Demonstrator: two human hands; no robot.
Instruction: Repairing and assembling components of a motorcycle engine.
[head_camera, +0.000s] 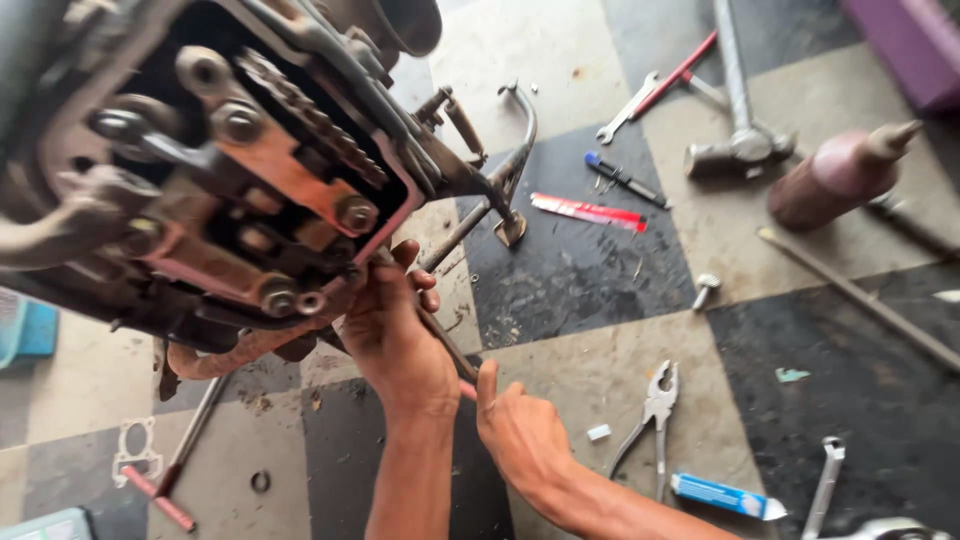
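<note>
An opened engine (230, 170) fills the upper left, its cam chain (320, 125), bolts and rusty plate exposed. My left hand (392, 330) reaches up to the engine's lower right edge, with its fingers closed around the shaft of a thin metal tool (447, 345) close to the casing. My right hand (522, 432) sits lower and grips the same tool at its reddish handle end, thumb raised. The tool's tip is hidden behind my left fingers.
The checkered floor holds pliers (655, 402), a blue-and-white tube (725, 496), a hammer (742, 140), a spanner (626, 106), a pink bottle (840, 176), a bolt (705, 289), a long rod (862, 300) and a gasket (135, 450). A bent lever (517, 150) sticks out from the engine.
</note>
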